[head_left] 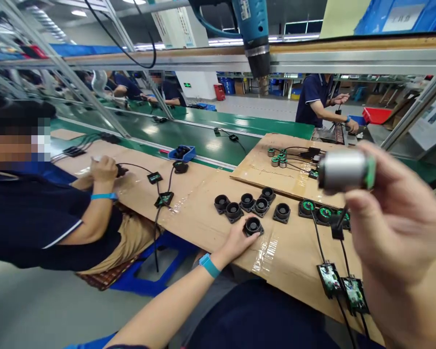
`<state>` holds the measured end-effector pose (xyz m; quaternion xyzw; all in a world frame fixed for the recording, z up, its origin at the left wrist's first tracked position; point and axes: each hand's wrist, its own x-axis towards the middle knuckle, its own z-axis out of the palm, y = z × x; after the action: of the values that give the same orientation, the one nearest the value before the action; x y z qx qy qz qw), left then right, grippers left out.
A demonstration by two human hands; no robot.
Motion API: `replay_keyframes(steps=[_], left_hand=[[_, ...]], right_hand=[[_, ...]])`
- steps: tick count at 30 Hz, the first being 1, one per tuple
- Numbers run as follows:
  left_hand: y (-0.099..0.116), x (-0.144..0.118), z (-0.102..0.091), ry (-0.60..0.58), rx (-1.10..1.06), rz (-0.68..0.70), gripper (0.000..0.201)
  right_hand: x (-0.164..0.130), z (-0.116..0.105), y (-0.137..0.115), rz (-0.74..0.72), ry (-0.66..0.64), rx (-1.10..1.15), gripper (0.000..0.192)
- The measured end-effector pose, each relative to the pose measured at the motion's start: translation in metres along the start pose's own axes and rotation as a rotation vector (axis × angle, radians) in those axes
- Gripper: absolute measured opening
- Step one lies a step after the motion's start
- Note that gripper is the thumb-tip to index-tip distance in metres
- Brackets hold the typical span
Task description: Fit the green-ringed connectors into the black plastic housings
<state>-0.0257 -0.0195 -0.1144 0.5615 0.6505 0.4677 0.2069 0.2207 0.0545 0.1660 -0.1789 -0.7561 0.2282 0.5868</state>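
One left hand [237, 241] grasps a black square-flanged housing [253, 226] on the cardboard-covered counter [199, 213], near six matching housings [247, 201]; farther right, a blurred silver cylinder [343, 169], green-edged, is pinched aloft in the right hand [399, 232].

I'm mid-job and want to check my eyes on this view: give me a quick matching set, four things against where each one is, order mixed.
Things:
1. Silver cylinder
2. Frontmost black housing
3. Teal drill
4. Near blue tray

Places:
A. Overhead, chuck pointing down
B. Beside the green belt, with black parts in it
C. Raised in the right hand
D. On the cardboard, in the grasp of the left hand

Pairs: 1-C, 2-D, 3-A, 4-B
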Motion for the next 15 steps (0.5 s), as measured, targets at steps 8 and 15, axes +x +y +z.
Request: replay_keyframes(steps=[8, 15], left_hand=[[-0.017, -0.006, -0.032, -0.050, -0.009, 0.141, 0.083], [-0.020, -0.010, -0.032, 0.133, 0.035, 0.037, 0.087]], right_hand=[[-0.107, 0.064, 0.029, 0.604, -0.182, 0.070, 0.045], [-0.155, 0.092, 0.051, 0.757, -0.361, -0.124, 0.055]])
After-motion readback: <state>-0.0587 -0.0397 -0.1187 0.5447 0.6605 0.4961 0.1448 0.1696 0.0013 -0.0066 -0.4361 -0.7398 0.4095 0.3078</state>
